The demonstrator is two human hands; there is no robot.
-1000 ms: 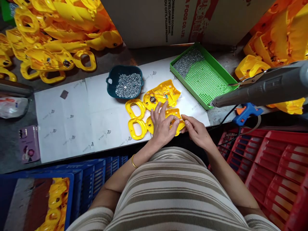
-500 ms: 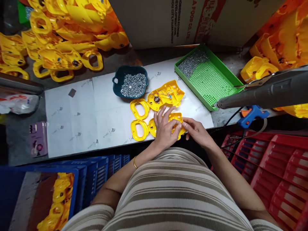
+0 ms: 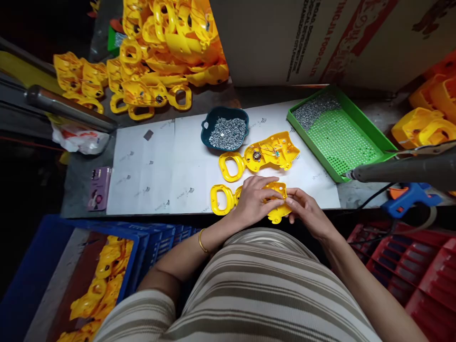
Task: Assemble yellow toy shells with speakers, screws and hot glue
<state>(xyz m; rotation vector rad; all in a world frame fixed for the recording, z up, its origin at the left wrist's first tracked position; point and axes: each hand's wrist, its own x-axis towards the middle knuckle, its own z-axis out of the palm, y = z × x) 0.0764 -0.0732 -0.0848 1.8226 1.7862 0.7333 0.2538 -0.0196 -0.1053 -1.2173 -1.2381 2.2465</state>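
Note:
A yellow plastic shell half (image 3: pixel 276 217) with a loop handle lies at the table's near edge, its middle covered by my fingers. My left hand (image 3: pixel 253 202) lies across it, fingers bent over the shell and thumb against its inner side. At the shell's right end, my right hand (image 3: pixel 307 211) pinches the rim between thumb and fingers. Any small part between the fingertips is too small to make out. Just beyond, a second yellow shell half (image 3: pixel 265 159) lies hollow side up, with a round metal part and thin wires inside.
Behind the shells stands a dark teal tray (image 3: pixel 206 137) of small metal screws. A green perforated tray (image 3: pixel 351 142) with more screws sits at right, near a grey tool and blue glue gun (image 3: pixel 409 199). Yellow shells (image 3: pixel 171 52) pile at back left. A purple phone (image 3: pixel 99 189) lies left.
The view has swung, so the scene sits further right in the picture. The near shell has shifted slightly left relative to the far one. My left fingers have drawn closer together over it.

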